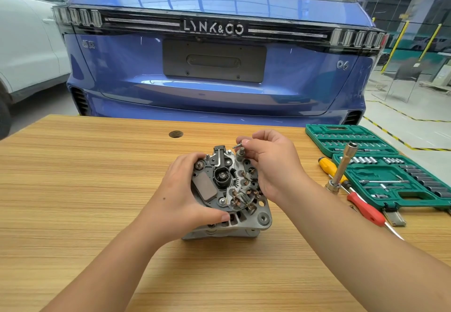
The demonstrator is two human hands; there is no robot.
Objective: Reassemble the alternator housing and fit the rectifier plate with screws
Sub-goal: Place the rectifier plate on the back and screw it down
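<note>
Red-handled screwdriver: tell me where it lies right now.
In the head view, the red-handled screwdriver lies on the table, right of the alternator, against the green socket case.

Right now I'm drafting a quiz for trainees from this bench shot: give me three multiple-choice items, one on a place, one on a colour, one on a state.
1. Where does the open green socket set lie, seen from the person?
A. right of the alternator
B. left of it
C. on top of it

2. What colour is the car behind the table?
A. red
B. blue
C. black

3. What is the right hand doing?
A. lying flat on the table
B. gripping the red screwdriver
C. pinching a small screw

Key: 1 A, the case sits at the table's right edge, apart from the alternator. 2 B, its tailgate is blue. 3 C, the screw shows between its fingertips over the rectifier plate, while the left hand holds the housing.
</note>
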